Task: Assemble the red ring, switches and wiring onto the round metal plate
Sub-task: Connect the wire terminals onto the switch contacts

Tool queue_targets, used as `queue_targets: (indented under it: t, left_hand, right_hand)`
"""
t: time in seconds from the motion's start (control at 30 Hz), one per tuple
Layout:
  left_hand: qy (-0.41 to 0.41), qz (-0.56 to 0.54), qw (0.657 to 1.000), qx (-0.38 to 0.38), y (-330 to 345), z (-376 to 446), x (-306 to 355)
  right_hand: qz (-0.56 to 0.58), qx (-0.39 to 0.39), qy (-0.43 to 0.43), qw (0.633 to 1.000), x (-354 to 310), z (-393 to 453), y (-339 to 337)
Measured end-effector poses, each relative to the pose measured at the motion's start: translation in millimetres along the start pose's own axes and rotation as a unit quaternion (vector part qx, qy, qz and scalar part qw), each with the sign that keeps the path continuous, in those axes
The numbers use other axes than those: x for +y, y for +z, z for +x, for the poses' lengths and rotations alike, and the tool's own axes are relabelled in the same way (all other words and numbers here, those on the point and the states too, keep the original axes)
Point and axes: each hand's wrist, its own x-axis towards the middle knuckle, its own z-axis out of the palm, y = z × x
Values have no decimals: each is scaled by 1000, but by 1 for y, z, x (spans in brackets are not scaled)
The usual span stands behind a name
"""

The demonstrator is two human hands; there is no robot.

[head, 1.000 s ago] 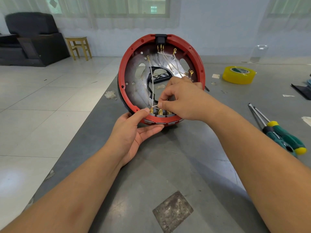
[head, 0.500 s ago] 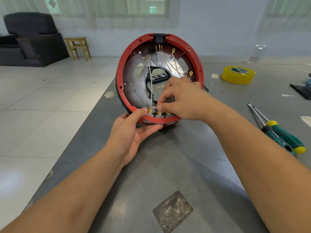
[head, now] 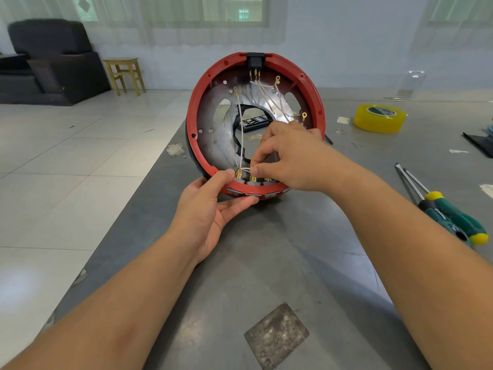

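Bare skin only, no gloves: the left hand (head: 210,209) grips the low rim of the red ring (head: 198,145), thumb on top, fingers beneath. The right hand (head: 289,158) pinches a white wire (head: 241,129) at the brass terminals (head: 252,179), covering the ring's lower right arc. Ring and round metal plate (head: 213,145) stand tilted on edge on the grey table (head: 266,263), near its left edge. Grey switches (head: 249,194) along the rim are partly hidden. 2 screwdrivers (head: 453,220) and a yellow tape roll (head: 380,117) lie well apart to the right.
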Motion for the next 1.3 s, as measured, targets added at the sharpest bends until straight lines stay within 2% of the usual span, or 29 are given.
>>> queue_targets:
  t: [0.2, 0.33, 0.47, 0.77, 0.97, 1.3]
  left_hand:
    - [22, -6, 1000, 20, 0, 0, 0]
    - [32, 35, 999, 26, 1, 0, -2]
    - [27, 69, 997, 12, 2, -1, -2]
    - [21, 70, 997, -39, -1, -3, 0]
    - [23, 56, 998, -34, 0, -4, -1]
    - [29, 19, 995, -92, -7, 3, -4]
  right_hand:
    - [45, -8, -38, 998, 5, -2, -11]
    - [13, -13, -42, 999, 11, -3, -16]
    - [20, -30, -35, 999, 12, -3, -14]
    - [-13, -59, -37, 997, 1, -2, -9]
    - [-14, -50, -43, 998, -5, -2, -3]
    - [23, -23, -33, 999, -5, 0, 5]
